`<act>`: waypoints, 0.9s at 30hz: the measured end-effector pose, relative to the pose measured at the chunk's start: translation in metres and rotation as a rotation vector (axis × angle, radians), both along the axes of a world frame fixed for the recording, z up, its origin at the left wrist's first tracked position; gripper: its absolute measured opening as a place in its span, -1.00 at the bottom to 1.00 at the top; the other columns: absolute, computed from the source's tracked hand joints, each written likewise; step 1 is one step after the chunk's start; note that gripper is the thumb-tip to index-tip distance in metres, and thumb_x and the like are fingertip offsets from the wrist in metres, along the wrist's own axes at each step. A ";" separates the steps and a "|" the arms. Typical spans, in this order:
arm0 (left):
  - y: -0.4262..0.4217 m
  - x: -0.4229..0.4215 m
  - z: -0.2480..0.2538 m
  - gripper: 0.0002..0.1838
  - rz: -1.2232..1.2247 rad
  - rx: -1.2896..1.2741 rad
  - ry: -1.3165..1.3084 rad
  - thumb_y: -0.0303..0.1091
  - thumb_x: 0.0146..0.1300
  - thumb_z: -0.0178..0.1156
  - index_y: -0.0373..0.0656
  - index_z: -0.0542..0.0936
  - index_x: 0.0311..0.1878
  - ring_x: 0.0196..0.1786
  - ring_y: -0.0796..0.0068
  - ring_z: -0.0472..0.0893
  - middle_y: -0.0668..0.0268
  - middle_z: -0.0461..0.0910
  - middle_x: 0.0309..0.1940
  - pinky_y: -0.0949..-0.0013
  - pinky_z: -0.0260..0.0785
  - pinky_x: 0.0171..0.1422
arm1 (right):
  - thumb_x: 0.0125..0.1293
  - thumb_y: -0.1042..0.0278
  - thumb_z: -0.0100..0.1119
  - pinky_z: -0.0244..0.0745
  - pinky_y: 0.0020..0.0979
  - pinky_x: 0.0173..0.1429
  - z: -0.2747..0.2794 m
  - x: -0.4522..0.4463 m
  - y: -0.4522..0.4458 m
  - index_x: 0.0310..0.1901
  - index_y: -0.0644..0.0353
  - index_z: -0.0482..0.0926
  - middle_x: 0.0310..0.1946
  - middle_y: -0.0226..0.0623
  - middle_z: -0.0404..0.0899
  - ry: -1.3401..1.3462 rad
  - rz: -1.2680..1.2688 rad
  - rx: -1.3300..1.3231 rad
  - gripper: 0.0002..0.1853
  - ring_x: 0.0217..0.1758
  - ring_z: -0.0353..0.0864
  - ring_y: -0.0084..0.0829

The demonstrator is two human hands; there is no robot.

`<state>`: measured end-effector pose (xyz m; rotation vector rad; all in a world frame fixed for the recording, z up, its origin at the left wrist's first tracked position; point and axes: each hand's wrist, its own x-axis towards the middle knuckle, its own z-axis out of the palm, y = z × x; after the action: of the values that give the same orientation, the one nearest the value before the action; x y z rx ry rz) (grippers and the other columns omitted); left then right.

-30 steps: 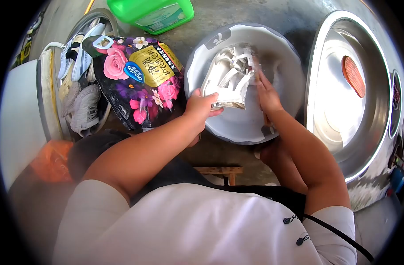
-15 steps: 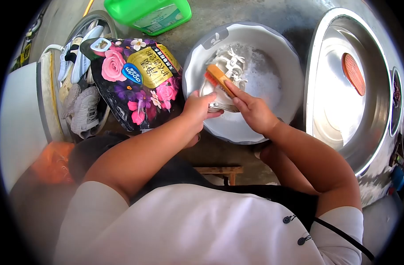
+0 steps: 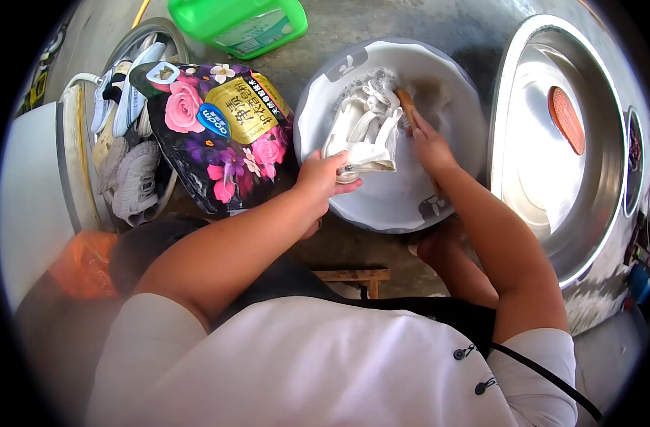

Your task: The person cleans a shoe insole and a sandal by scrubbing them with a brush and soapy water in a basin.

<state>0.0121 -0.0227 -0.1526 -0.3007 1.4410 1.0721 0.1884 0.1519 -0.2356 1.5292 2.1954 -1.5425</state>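
A white laced shoe (image 3: 364,135) is held over the grey-white basin (image 3: 311,107), its heel end toward me. My left hand (image 3: 323,176) is closed around the heel, thumb on top. In my right hand (image 3: 432,151) is a wooden brush (image 3: 406,103), pointing away from me beside the shoe's right side. The brush's bristles are hidden from view. Foamy water (image 3: 382,75) lies in the basin beyond the shoe.
Left of the basin lies a flowered detergent bag (image 3: 225,128), with a tub of several shoes (image 3: 136,174) beyond it. A green jug (image 3: 247,25) stands at the top. On the right, a metal basin (image 3: 602,192) holds a reddish oval object (image 3: 567,120).
The brush was across the shoe's heel end half a second ago. My right hand has moved it right and away, off the shoe's heel. My left hand keeps its hold.
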 end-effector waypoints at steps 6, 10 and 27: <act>0.000 0.000 0.000 -0.55 -0.005 0.025 -0.021 -0.31 0.37 0.16 -0.36 0.30 0.19 -0.23 0.14 0.70 0.00 0.52 -0.02 0.30 0.69 -0.20 | 0.53 0.19 -0.06 0.39 -0.34 0.29 0.100 0.006 -0.036 0.45 -0.47 0.26 0.13 -0.08 0.57 0.185 0.339 -0.157 -0.50 0.13 0.59 -0.16; 0.003 0.003 0.000 -0.55 0.013 0.003 -0.018 -0.31 0.38 0.14 -0.34 0.28 0.20 -0.21 0.11 0.70 0.00 0.52 -0.02 0.25 0.70 -0.18 | 0.52 0.13 -0.08 0.50 -0.18 0.10 0.070 -0.023 -0.006 0.42 -0.53 0.27 -0.12 -0.05 0.62 -0.218 0.589 0.218 -0.52 -0.07 0.64 -0.03; -0.006 0.008 0.001 -0.50 -0.035 -0.023 -0.040 -0.26 0.40 0.13 -0.34 0.26 0.26 -0.14 0.07 0.69 -0.02 0.52 0.03 0.23 0.69 -0.12 | 0.54 0.25 -0.20 0.34 -0.26 0.38 0.034 -0.022 0.013 0.49 -0.49 0.16 0.37 -0.04 0.35 -0.343 0.218 0.021 -0.46 0.29 0.50 -0.07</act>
<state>0.0199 -0.0292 -0.1512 -0.3102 1.4189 1.0170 0.1664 0.1654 -0.2012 1.3815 2.1015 -1.1045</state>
